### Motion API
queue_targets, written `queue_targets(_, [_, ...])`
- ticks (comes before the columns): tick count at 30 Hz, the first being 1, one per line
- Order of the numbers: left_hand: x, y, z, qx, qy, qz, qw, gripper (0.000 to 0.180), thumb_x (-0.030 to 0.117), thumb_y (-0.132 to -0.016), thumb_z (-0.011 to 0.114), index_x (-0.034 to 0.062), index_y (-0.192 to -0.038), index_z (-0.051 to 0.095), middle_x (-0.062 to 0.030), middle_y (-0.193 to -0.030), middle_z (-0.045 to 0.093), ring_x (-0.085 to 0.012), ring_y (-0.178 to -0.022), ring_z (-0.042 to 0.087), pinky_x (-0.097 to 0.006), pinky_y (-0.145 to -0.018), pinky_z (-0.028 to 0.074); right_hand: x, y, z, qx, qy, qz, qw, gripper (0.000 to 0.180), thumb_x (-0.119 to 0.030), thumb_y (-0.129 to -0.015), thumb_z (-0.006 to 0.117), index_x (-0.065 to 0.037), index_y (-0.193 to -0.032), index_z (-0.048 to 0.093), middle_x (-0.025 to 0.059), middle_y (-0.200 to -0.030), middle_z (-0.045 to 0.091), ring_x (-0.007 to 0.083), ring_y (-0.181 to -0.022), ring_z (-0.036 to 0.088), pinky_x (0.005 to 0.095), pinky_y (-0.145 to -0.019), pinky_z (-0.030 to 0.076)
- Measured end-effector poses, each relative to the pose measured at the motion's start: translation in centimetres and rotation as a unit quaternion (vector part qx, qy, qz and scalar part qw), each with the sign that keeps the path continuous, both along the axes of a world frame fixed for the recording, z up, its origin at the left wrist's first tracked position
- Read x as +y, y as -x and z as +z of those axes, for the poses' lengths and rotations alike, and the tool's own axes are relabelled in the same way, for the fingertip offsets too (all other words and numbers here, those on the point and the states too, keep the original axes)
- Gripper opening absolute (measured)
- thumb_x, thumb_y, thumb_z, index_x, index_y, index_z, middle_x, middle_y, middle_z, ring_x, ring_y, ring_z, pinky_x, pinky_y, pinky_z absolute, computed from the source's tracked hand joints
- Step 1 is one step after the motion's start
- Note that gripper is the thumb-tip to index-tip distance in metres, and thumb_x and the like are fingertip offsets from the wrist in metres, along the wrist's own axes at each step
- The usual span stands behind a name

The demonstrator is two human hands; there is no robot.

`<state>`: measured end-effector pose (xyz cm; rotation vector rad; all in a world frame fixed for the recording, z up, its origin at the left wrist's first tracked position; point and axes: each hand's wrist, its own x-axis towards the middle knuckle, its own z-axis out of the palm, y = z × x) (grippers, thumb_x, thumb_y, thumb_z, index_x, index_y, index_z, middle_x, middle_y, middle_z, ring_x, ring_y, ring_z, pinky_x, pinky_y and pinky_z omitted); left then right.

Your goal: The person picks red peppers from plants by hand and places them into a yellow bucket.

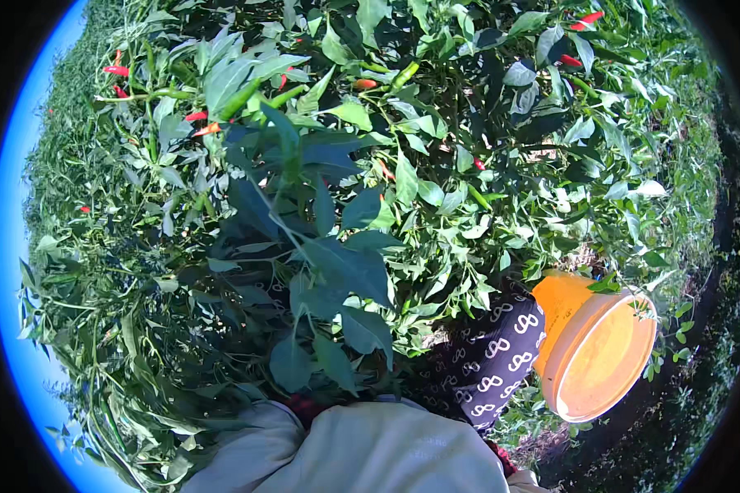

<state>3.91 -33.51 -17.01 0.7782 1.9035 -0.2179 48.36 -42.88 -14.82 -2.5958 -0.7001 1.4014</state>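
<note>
I look down into a dense chilli plant (337, 246) with broad green leaves. Neither my left hand nor my right hand shows; the foliage hides them. Only my pale sleeves (370, 452) come in from the lower edge and end under the leaves. Red chillies hang at the upper left (115, 71), near the top middle (363, 83) and at the upper right (588, 18). Long green chillies (240, 99) point up among the top leaves. An orange bucket (563, 308) sits tilted at the right, its open mouth facing right, beside a dark patterned cloth (489, 353).
More chilli plants fill the view to the left, top and right. A strip of dark soil (691, 386) runs past the bucket at the lower right. Blue sky (16, 205) shows along the left rim.
</note>
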Motion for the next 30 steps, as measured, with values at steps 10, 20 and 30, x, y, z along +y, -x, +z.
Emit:
queue_targets(10, [-2.2, -1.9, 4.3, -0.009, -0.209, -0.003, 0.978, 0.059, 0.027, -0.072, 0.07, 0.0058, -0.122, 0.047, -0.0187, -0.124, 0.046, -0.0304, -0.123, 0.034, -0.039, -0.1, 0.029, -4.1, -4.1, 4.1, -0.03, -0.05, 0.16, 0.985, 0.039, -0.016, -0.081, 0.058, 0.0, -0.116, 0.052, 0.0183, -0.095, 0.064, 0.0272, -0.092, 0.062, 0.0385, -0.076, 0.049])
queue_targets(20, [28.4, -4.9, 25.1, 0.34, -0.771, -0.247, 0.478, 0.064, 0.028, -0.071, 0.071, 0.0061, -0.125, 0.046, -0.0195, -0.127, 0.044, -0.0319, -0.128, 0.03, -0.041, -0.104, 0.027, 11.0, -6.6, 18.4, -0.073, -0.275, 0.111, 0.952, 0.026, -0.012, -0.083, 0.056, 0.002, -0.104, 0.057, 0.0164, -0.089, 0.063, 0.036, -0.092, 0.058, 0.0397, -0.091, 0.041])
queue_targets(30, [27.6, 8.4, 21.7, 0.492, -0.506, -0.211, 0.676, 0.063, 0.044, -0.073, 0.063, 0.0074, -0.123, 0.048, -0.0109, -0.121, 0.053, -0.0268, -0.114, 0.048, -0.049, -0.099, 0.029, 14.0, -13.2, 13.0, -0.19, -0.217, 0.171, 0.942, 0.046, -0.037, -0.085, 0.054, 0.005, -0.104, 0.053, 0.0241, -0.088, 0.059, 0.0351, -0.081, 0.058, 0.0435, -0.07, 0.044])
